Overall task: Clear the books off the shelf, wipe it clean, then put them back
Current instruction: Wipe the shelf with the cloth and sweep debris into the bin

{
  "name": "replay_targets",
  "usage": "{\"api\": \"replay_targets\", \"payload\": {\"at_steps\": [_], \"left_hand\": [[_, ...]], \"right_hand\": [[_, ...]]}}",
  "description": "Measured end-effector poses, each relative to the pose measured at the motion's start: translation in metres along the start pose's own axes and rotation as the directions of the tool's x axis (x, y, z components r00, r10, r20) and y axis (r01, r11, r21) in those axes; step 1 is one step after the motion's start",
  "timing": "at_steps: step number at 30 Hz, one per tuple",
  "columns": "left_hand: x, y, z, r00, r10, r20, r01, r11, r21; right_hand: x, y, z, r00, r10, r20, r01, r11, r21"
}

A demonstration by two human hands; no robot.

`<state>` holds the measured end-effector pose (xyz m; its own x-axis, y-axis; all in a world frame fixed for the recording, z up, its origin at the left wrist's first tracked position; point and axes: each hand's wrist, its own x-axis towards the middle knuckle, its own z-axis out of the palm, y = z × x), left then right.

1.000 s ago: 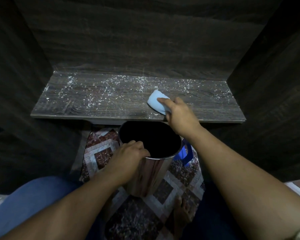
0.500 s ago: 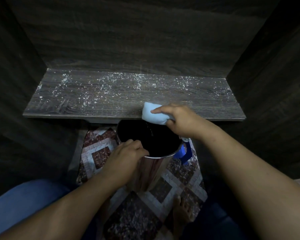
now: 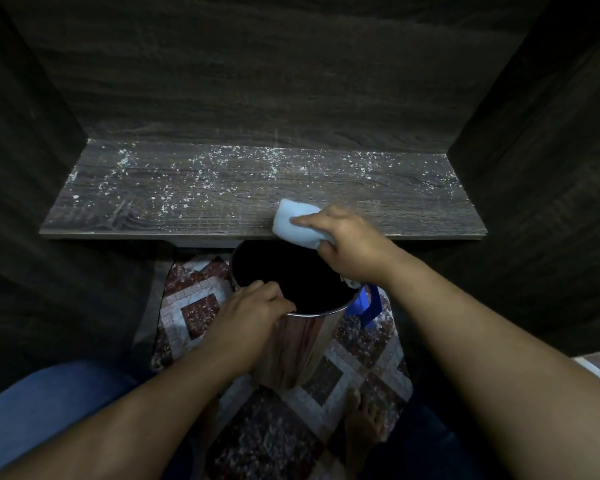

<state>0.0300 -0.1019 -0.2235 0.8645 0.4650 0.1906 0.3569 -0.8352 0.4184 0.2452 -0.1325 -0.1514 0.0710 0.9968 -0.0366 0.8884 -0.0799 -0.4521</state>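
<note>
The dark wooden shelf [image 3: 174, 209] holds no books and is strewn with white crumbs, mostly along its back and left. My right hand [image 3: 350, 244] grips a light blue cloth [image 3: 291, 225] at the shelf's front edge, right of centre, index finger stretched over it. Just below that edge stands a shiny metal bin [image 3: 302, 337] with a dark opening. My left hand [image 3: 253, 313] grips the bin's near-left rim.
Dark wood walls [image 3: 25, 168] close in the shelf on the left, right and back. A blue plastic object [image 3: 369, 304] sticks out behind the bin's right side. Patterned floor tiles [image 3: 194, 306] lie below; my bare foot [image 3: 364, 420] and blue-clad knee [image 3: 42, 410] are near.
My right hand dragged the cloth from the shelf's middle toward the front edge over the bin, then shifted slightly back onto the edge. The left hand stayed on the bin's rim.
</note>
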Motion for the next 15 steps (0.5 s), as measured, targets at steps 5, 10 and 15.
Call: {"api": "replay_targets", "payload": {"at_steps": [5, 10, 15], "left_hand": [[0.000, 0.003, -0.003, 1.000, -0.012, -0.014, 0.013, 1.000, 0.023], [0.001, 0.004, -0.005, 1.000, -0.022, -0.021, 0.023, 0.999, 0.030], [0.001, 0.003, -0.004, 1.000, -0.010, -0.018, 0.011, 0.999, 0.034]], "right_hand": [[-0.001, -0.002, -0.012, 0.994, -0.040, -0.099, 0.035, 0.998, -0.045], [-0.001, -0.004, -0.007, 0.940, -0.026, -0.341, 0.018, 1.000, -0.025], [-0.002, -0.006, 0.002, 0.994, -0.001, -0.110, -0.010, 0.995, -0.094]]}}
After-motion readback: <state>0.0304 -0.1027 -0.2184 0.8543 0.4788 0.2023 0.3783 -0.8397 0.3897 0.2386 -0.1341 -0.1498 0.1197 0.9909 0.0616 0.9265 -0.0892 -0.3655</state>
